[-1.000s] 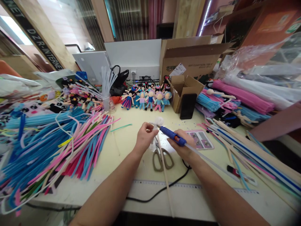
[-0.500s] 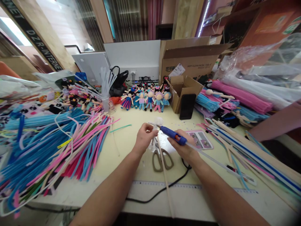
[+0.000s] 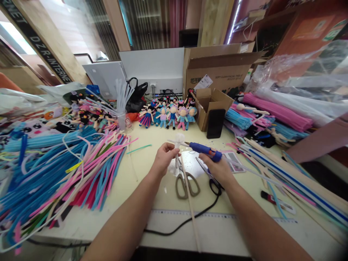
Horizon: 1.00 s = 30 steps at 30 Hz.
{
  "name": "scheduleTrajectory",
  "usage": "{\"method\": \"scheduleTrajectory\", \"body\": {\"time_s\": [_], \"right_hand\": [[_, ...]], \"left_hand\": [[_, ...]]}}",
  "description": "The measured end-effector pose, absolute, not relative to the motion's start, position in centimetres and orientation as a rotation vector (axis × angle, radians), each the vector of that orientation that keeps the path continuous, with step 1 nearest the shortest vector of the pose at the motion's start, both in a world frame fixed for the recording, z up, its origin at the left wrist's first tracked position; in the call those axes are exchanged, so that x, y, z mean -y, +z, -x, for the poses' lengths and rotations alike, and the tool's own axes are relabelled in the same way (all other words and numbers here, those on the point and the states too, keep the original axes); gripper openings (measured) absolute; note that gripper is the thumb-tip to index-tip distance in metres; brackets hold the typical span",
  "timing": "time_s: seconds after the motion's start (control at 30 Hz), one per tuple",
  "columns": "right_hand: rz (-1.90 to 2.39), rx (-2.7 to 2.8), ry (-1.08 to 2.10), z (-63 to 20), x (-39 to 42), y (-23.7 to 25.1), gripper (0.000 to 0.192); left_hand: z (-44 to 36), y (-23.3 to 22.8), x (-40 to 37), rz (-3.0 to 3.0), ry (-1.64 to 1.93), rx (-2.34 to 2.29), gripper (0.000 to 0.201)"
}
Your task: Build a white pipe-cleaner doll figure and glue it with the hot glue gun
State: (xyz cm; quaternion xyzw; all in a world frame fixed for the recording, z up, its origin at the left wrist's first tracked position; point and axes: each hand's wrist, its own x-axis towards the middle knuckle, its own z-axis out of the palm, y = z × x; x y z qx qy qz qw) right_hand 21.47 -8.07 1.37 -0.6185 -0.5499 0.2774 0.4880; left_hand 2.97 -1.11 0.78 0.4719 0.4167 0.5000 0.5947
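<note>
Between the fingertips of my left hand (image 3: pixel 165 157) is a small white pipe-cleaner doll (image 3: pixel 178 142) with a round fuzzy head and arms sticking out sideways. My right hand (image 3: pixel 217 166) is wrapped round a blue glue gun (image 3: pixel 205 150), a clear glue stick trailing from its back. The gun's nozzle points left, close to the doll's upper body; whether it touches I cannot tell. Under my hands lie scissors with grey-brown handles (image 3: pixel 181 186) and a long cream pipe cleaner (image 3: pixel 191 210). A second, dark-handled pair of scissors (image 3: pixel 214 186) is partly hidden by my right hand.
Bundles of coloured pipe cleaners (image 3: pixel 54 170) cover the left side; more strips (image 3: pixel 293 174) lie on the right. Finished dolls (image 3: pixel 172 115) stand at the back beside a small cardboard box (image 3: pixel 202 108) and a black phone (image 3: pixel 215 124). A black cord (image 3: pixel 185 222) crosses the ruler (image 3: pixel 225 215).
The glue gun and my right hand have moved slightly right, away from the doll's middle, uncovering the dark-handled scissors. My left hand still holds the doll, which now shows more clearly.
</note>
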Motion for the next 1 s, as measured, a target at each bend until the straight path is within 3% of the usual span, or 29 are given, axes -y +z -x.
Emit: {"method": "scheduleTrajectory", "body": {"time_s": [0.17, 0.37, 0.8, 1.0], "right_hand": [[1.483, 1.093, 0.777, -23.2, 7.4, 0.5, 0.038], [1.663, 1.003, 0.613, -25.9, 6.4, 0.0, 0.044], [2.024, 1.364, 0.196, -28.2, 10.7, -1.7, 0.039], [2.074, 1.485, 0.189, -28.1, 11.4, -2.1, 0.047]], "left_hand": [[-2.6, 1.0, 0.6, -0.978, 1.192, -1.012, 0.032], [-2.2, 0.7, 0.0, -0.932, 1.182, -1.073, 0.037], [-2.7, 0.5, 0.5, -0.958, 1.146, -0.871, 0.037], [-3.1, 2.3, 1.4, -0.975, 1.136, -0.838, 0.034]]}}
